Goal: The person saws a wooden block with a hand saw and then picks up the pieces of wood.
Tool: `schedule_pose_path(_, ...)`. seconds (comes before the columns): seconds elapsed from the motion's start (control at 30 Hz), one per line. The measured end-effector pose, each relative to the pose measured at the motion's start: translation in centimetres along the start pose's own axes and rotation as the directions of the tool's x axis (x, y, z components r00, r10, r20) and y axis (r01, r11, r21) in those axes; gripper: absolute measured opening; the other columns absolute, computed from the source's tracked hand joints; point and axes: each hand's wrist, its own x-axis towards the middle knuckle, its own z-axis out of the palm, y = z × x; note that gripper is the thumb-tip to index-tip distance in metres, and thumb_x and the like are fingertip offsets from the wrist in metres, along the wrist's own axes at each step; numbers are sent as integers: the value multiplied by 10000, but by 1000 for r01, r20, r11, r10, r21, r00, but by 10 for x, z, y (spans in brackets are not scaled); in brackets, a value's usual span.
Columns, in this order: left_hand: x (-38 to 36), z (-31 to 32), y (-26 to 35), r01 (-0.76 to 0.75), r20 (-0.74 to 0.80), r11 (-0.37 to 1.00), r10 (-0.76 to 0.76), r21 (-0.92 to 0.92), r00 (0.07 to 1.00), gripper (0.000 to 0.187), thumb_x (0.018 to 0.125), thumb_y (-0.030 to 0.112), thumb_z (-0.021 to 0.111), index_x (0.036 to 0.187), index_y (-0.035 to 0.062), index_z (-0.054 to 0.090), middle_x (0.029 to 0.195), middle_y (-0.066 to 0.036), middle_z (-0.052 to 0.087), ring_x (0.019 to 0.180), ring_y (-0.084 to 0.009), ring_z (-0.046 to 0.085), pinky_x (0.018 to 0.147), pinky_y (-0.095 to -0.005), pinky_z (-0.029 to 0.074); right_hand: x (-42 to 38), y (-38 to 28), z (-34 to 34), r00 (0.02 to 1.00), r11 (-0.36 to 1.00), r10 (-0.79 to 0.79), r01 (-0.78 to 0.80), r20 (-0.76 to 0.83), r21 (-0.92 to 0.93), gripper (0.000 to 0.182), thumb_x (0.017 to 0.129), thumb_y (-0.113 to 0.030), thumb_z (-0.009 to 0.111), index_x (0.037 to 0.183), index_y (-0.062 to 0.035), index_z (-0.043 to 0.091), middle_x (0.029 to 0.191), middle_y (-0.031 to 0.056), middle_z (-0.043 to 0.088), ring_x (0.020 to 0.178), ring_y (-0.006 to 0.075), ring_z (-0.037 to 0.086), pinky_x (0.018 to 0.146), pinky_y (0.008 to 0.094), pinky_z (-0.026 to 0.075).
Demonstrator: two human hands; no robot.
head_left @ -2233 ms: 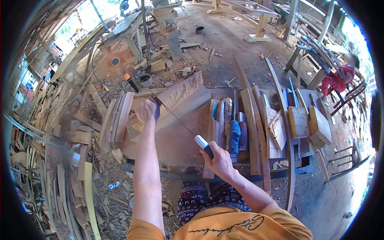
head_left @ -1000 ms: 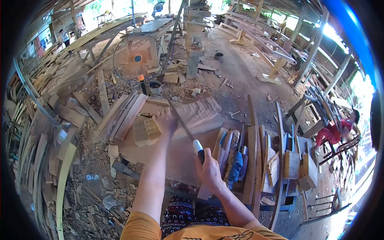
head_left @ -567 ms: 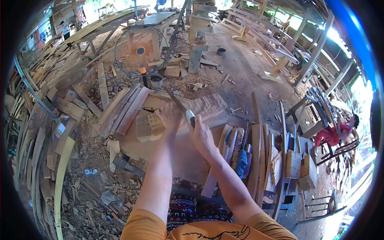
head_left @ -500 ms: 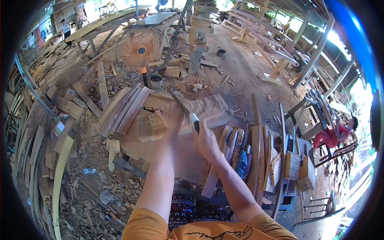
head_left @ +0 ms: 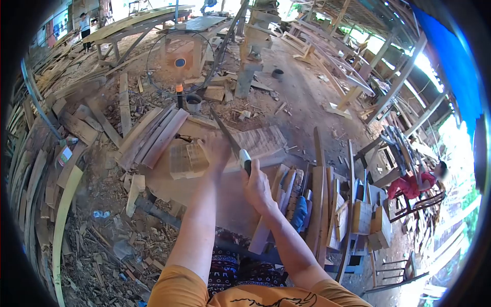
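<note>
My right hand [head_left: 260,188] is closed round the white and black handle of a handsaw [head_left: 228,136]. The long narrow blade points away and up to the left, over a thick wooden board [head_left: 258,143]. Resting at the board's middle, left of the blade, is my left hand [head_left: 217,148], its thumb spread toward the left and its other fingers partly hidden. Under the left hand lies a smaller wooden block [head_left: 196,156]. The board rests on a broad flat wooden worktop [head_left: 199,194]. Whether the teeth touch the wood is too blurred to tell.
A round fan [head_left: 180,62] stands ahead, with a bucket [head_left: 193,102] beside it. Stacked wood pieces [head_left: 158,135] lie left of the worktop. At the right are upright planks [head_left: 318,210] and a blue cloth [head_left: 299,214]. A person in red [head_left: 409,185] sits far right.
The view has shifted slightly, so the scene sits a little further left. The saw and right hand keep nearly the same place over the board; the left hand stays on it.
</note>
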Motion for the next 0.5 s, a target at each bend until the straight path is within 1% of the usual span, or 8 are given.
schedule_pose_path(0.07, 0, 11, -6, 21, -67, 1000, -22, -14, 998, 338, 941, 329, 452, 1119, 103, 629, 1233, -137, 600, 1259, -380, 458, 1083, -629, 175, -7, 1, 2, 999, 999, -29, 29, -17, 20, 250, 943, -166, 561, 1058, 4, 419, 783, 351, 607, 775, 548, 585, 676, 604, 449)
schedule_pose_path(0.13, -16, 5, -2, 28, -33, 999, -27, 35, 999, 358, 950, 330, 435, 1165, 114, 624, 1275, -146, 586, 1309, -377, 418, 1099, -635, 146, -12, 5, 4, 999, 999, 28, -28, -28, 21, 246, 949, -176, 552, 1056, 0, 419, 784, 351, 610, 776, 551, 585, 671, 610, 451)
schedule_pose_path(0.2, -31, 7, -2, 13, -225, 1000, -11, 6, 974, 388, 953, 328, 430, 1223, 115, 609, 1338, -148, 559, 1370, -371, 354, 1123, -631, 108, -11, 2, 5, 999, 1000, 28, -27, -31, 15, 243, 950, -178, 549, 1054, -1, 420, 785, 351, 610, 777, 552, 585, 671, 613, 453)
schedule_pose_path(0.23, -31, 4, -2, 19, -218, 1000, -16, 15, 976, 388, 953, 328, 430, 1223, 115, 609, 1338, -148, 559, 1370, -371, 354, 1123, -631, 108, -10, -1, 6, 999, 1000, 26, -26, -36, 5, 241, 951, -180, 547, 1052, -1, 420, 785, 351, 611, 777, 552, 586, 672, 616, 455)
schedule_pose_path(0.3, -23, -1, 3, 124, -41, 991, -126, -38, 991, 422, 939, 316, 446, 1291, 126, 583, 1413, -134, 508, 1414, -345, 299, 1142, -621, 73, -5, -4, 7, 999, 999, 43, -43, -25, 11, 243, 951, -181, 546, 1050, 2, 421, 786, 351, 611, 777, 551, 588, 673, 614, 458)
schedule_pose_path(0.4, -9, 6, 5, 158, -51, 986, -160, -47, 986, 436, 899, 299, 489, 1296, 145, 581, 1440, -109, 486, 1420, -321, 294, 1144, -614, 78, 6, 0, 10, 998, 999, 50, -50, -41, -12, 259, 951, -187, 544, 1064, 6, 412, 797, 354, 612, 788, 549, 590, 689, 610, 465)
schedule_pose_path(0.47, -7, 6, 9, 174, -32, 983, -176, -56, 984, 454, 875, 287, 507, 1304, 157, 579, 1455, -101, 470, 1425, -312, 287, 1147, -609, 73, 7, 0, 10, 999, 999, 30, -29, -40, 33, 265, 952, -187, 536, 1081, 0, 399, 809, 361, 612, 811, 553, 586, 707, 610, 460)
schedule_pose_path(0.5, -8, 5, 8, 198, -12, 978, -199, -60, 980, 475, 851, 275, 525, 1311, 170, 576, 1470, -94, 455, 1429, -303, 280, 1151, -603, 68, 1, -8, 2, 999, 997, 54, -54, 8, 60, 255, 952, -167, 527, 1085, -1, 386, 824, 369, 608, 828, 557, 581, 714, 614, 447)
